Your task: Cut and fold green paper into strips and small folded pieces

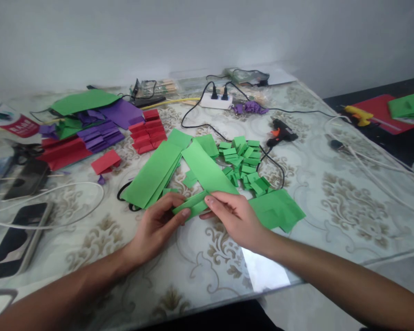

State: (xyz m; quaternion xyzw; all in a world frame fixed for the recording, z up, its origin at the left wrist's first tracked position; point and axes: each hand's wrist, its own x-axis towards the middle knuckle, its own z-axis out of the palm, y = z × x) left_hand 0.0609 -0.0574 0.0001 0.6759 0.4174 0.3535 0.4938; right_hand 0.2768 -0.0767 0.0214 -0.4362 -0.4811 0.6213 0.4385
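Between my two hands is a folded green paper strip (pixel 195 204), held just above the tabletop. My left hand (pixel 162 223) pinches its left end, and my right hand (pixel 232 214) pinches the right end with the thumb on top. Just beyond my fingers lie long green paper strips (pixel 155 172), fanned in a stack on the left, and another green strip (pixel 210 168) slanting toward my right hand. Small folded green pieces (pixel 243 158) form a heap behind the right hand. A wider green sheet (pixel 278 209) rests beside my right wrist.
Red folded paper (pixel 147 132), purple folded paper (pixel 101 135) and a paper cup (pixel 15 122) stand back left. Phones (pixel 19 236) and a white cable lie at left. A power strip (pixel 216 100) feeds black cords; a black glue gun (pixel 283 132) and a yellow one (pixel 358 115) are right.
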